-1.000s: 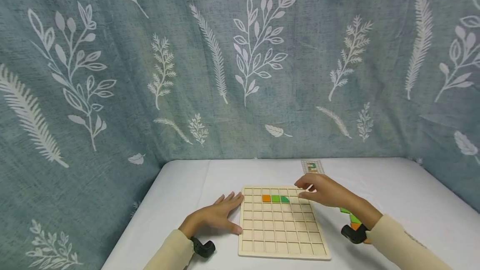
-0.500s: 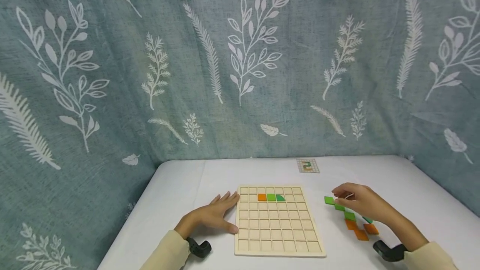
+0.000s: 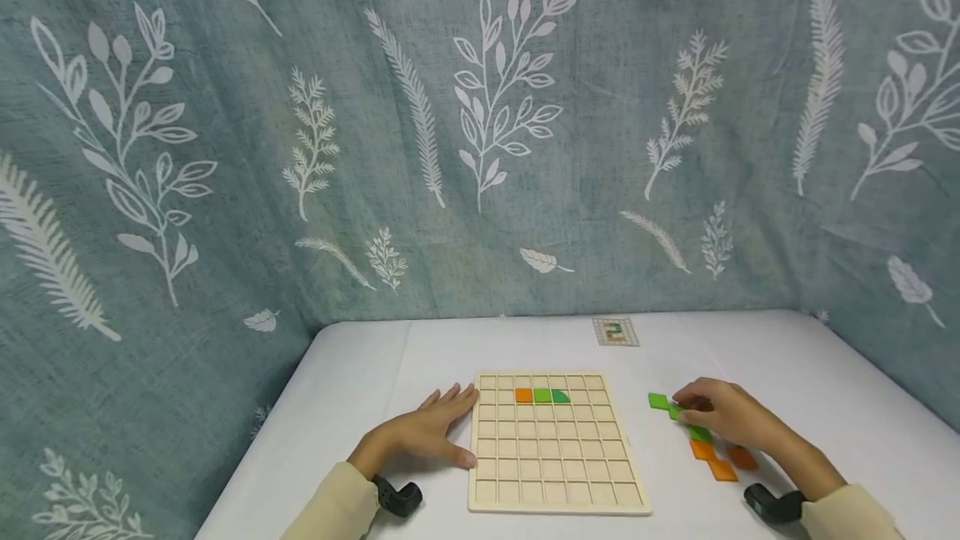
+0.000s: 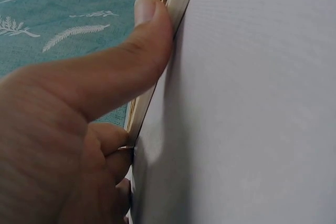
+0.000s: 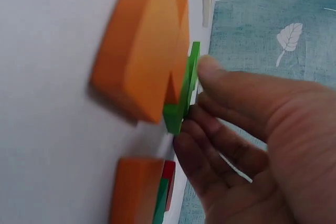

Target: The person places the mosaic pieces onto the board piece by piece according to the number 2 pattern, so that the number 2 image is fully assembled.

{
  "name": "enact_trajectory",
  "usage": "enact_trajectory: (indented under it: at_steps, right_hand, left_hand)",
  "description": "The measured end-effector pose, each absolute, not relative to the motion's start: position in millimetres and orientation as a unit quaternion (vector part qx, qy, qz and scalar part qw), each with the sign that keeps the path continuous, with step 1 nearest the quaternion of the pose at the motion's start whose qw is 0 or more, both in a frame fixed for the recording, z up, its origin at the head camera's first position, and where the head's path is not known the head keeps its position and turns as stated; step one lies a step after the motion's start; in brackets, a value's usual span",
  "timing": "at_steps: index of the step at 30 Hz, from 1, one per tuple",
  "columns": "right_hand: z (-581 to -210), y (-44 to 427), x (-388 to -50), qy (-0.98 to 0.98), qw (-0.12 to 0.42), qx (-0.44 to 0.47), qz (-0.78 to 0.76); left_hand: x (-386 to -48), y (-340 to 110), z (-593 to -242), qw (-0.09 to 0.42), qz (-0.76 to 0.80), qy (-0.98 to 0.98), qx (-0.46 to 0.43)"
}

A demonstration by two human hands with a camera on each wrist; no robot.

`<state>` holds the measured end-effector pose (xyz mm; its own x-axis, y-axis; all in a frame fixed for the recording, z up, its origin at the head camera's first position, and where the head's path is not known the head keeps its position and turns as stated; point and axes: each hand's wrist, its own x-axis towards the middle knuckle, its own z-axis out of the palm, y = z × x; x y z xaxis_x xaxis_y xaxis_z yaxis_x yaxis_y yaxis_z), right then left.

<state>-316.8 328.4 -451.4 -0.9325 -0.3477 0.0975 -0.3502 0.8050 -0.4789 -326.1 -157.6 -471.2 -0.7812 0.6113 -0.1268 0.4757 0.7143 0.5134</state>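
Observation:
My left hand (image 3: 422,433) rests with spread fingers at the left edge of a wooden grid board (image 3: 551,469); in the left wrist view its thumb (image 4: 149,35) lies against the board's side. An orange square tile (image 3: 523,395), a green square tile (image 3: 542,395) and a dark green quarter-round tile (image 3: 561,396) sit side by side in an upper row. Right of the board, my right hand (image 3: 726,413) pinches a light green tile (image 3: 674,412) in a staggered line of tiles. In the right wrist view the thumb (image 5: 215,74) touches green; the fingers partly hide the tile.
Beside the right hand lie another green tile (image 3: 657,401) and orange tiles (image 3: 722,470). A red piece (image 5: 169,174) shows low in the right wrist view. A small patterned card (image 3: 617,332) lies behind the board on the white table (image 3: 375,348). A leaf-print curtain (image 3: 450,273) surrounds it.
My right hand has moved from above the board's upper right corner, rightward and then down, to the loose tiles. The left hand has stayed at the board's edge. The head view has shifted slightly.

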Motion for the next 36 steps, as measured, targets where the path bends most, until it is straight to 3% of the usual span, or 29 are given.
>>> enact_trajectory:
  at_steps: [36]
  right_hand:
    - [-458.6, 324.7, -321.0, -0.954, 0.011, 0.184, 0.236]
  left_hand:
    - [-324.5, -157.6, -468.0, 0.146, 0.232, 0.913, 0.303]
